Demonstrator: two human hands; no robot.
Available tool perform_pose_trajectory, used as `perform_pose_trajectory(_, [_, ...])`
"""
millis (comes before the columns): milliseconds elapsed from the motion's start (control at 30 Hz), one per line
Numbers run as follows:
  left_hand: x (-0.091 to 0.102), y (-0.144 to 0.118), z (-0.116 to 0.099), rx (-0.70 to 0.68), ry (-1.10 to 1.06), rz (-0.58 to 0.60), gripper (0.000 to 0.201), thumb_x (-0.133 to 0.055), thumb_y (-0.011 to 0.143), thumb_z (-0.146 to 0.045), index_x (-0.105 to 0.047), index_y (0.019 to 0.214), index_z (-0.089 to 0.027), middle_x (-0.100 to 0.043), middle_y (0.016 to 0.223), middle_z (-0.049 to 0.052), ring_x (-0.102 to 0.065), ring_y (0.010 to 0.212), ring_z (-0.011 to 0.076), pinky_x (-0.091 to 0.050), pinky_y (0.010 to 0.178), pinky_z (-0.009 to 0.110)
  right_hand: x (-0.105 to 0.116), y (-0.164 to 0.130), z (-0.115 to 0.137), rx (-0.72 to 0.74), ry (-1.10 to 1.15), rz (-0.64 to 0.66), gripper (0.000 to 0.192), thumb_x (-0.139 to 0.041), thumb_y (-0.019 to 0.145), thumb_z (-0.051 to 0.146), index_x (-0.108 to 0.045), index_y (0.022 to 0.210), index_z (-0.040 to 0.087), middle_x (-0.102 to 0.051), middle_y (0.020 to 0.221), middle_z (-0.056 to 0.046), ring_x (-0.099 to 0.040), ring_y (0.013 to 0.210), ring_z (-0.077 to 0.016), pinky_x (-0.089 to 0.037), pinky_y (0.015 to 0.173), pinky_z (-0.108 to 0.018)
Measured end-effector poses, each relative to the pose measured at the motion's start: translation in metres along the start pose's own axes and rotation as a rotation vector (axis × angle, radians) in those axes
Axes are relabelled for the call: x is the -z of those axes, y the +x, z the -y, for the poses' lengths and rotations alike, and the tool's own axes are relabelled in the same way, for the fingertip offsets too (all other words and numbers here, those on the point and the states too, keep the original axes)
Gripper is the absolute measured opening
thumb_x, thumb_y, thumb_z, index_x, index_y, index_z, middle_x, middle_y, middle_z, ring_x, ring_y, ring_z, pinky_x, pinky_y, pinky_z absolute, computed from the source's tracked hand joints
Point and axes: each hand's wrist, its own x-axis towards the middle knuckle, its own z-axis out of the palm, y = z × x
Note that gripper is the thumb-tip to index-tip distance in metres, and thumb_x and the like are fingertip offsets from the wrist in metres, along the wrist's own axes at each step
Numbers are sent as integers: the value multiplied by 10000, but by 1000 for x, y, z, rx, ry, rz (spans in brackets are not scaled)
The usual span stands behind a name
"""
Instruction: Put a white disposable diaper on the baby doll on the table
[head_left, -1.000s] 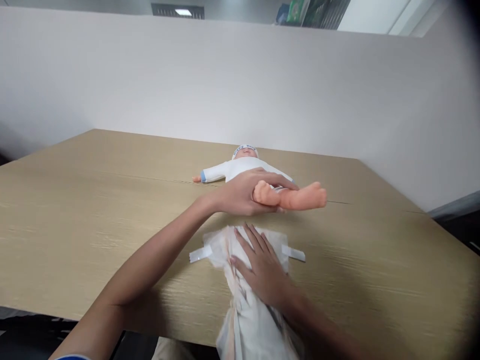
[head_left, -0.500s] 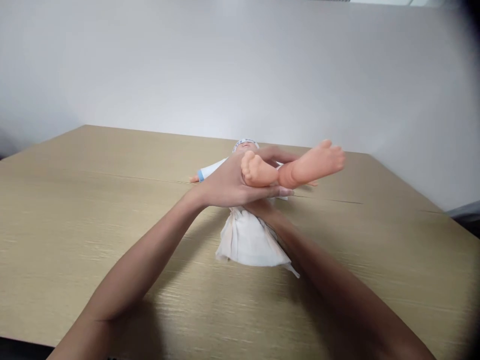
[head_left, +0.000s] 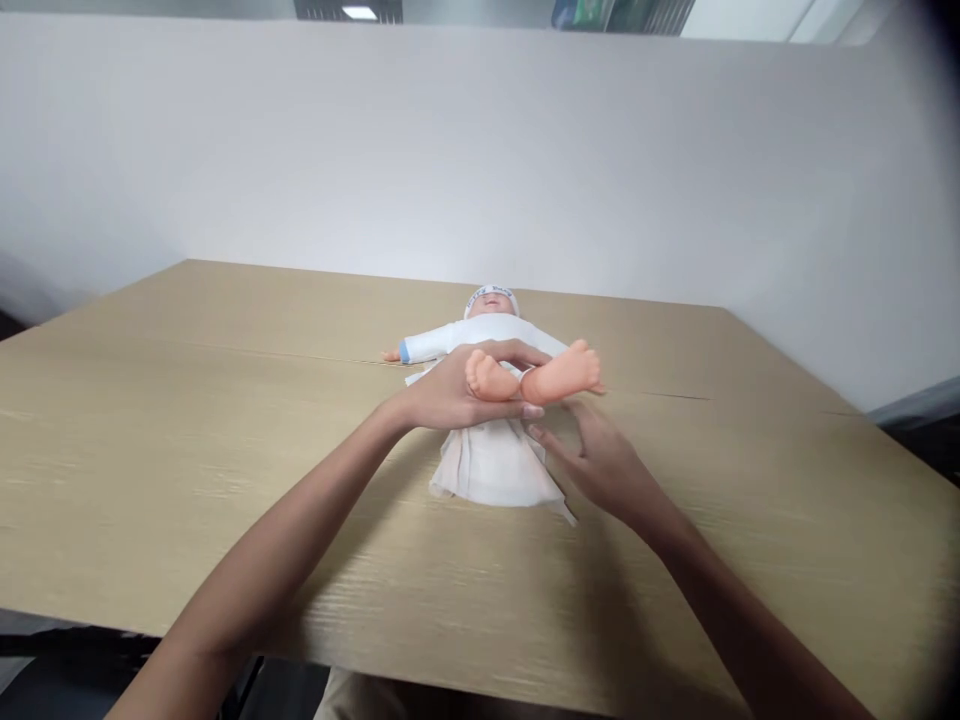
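Note:
A baby doll (head_left: 491, 328) in a white long-sleeved top with blue cuffs and a printed white cap lies on its back, head away from me. My left hand (head_left: 442, 390) is closed around both of the doll's lower legs and holds them raised, so the bare feet (head_left: 564, 372) point toward me. Under the doll's bottom, a white diaper (head_left: 499, 468) spreads flat toward me, its near edge flared. My right hand (head_left: 604, 460) is just right of the diaper, thumb apart from the fingers, with nothing visible in it. Its fingertips are partly hidden below the doll's leg.
The doll lies on a wide wood-grain table (head_left: 225, 480) with a thin seam running across it. A pale partition (head_left: 375, 150) rises behind the far edge. The table's near edge and part of my lap (head_left: 360, 695) show at the bottom.
The doll's raised legs have come lower and slightly left, with my left hand still around them. My right hand has drawn out from beneath the legs to the diaper's right side.

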Motion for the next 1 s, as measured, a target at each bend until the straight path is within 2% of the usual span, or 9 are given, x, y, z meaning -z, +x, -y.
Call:
perform_pose_trajectory(100, [-13,-7,-1,-1,-6,5,454,-850,909,-374,-734,1331,-251,-748,1353,95,-697,1218,273,-559,1058,420,-4,-5,15,63,98,-157,651,-739,980,487,-534,1557,266,-611,1573,-132,-539,1485,-372,-441,1238,-602])
perform_pose_trajectory(167, [-18,-11,-4,-25,-5,4,419,-830,926,-357,-733,1320,-251,-743,1360,91,-680,1260,276,-541,1087,430,-6,0,20,121,182,-141,662,-759,965,455,-536,1557,258,-587,1605,-128,-515,1520,-356,-422,1267,-571])
perform_pose_trajectory(233, [-18,-18,-7,-52,31,6,390,-818,938,-349,-731,1308,-259,-742,1351,79,-669,1279,271,-522,1113,439,-2,5,17,182,247,-62,632,-748,967,402,-550,1552,266,-618,1579,-112,-575,1471,-338,-473,1234,-531])
perform_pose_trajectory(400, [0,-60,1,-48,290,86,452,-799,949,-391,-701,1373,-267,-722,1343,99,-649,1262,285,-508,1127,483,26,-6,-17,451,130,165,444,-587,1018,229,-666,1446,317,-663,1515,-65,-599,1448,-302,-491,1222,-503])
perform_pose_trajectory(533, [7,-104,24,-66,451,169,431,-753,956,-299,-689,1382,-276,-682,1447,108,-560,1385,326,-461,1198,549,28,-25,-50,559,-77,156,411,-497,1034,162,-721,1342,318,-696,1481,-60,-610,1449,-288,-529,1186,-521])
perform_pose_trajectory(667, [-2,-130,45,-69,578,226,655,-686,845,-58,-622,1456,-285,-594,1585,92,-457,1483,358,-473,1196,588,6,-35,-71,606,-179,100,384,-469,1049,133,-737,1277,286,-733,1435,-84,-629,1438,-278,-568,1144,-513])
perform_pose_trajectory(767, [-8,-136,51,-72,638,244,786,-642,771,11,-585,1497,-284,-558,1628,87,-432,1516,375,-447,1218,608,-4,-38,-74,611,-212,112,412,-468,1023,83,-742,1269,267,-725,1452,-104,-607,1465,-277,-566,1157,-515])
perform_pose_trajectory(867, [-9,-136,50,-60,682,283,851,-635,738,27,-559,1524,-290,-542,1649,78,-438,1516,379,-427,1233,602,-2,-40,-70,579,-202,154,428,-485,1009,67,-745,1282,268,-715,1472,-100,-594,1481,-274,-557,1175,-524])
perform_pose_trajectory(1000, [-8,-134,45,-38,704,321,862,-650,729,39,-559,1517,-298,-537,1657,78,-455,1510,379,-429,1225,597,15,-38,-61,481,-127,256,480,-535,985,51,-752,1318,320,-693,1517,-55,-607,1469,-264,-549,1192,-519])
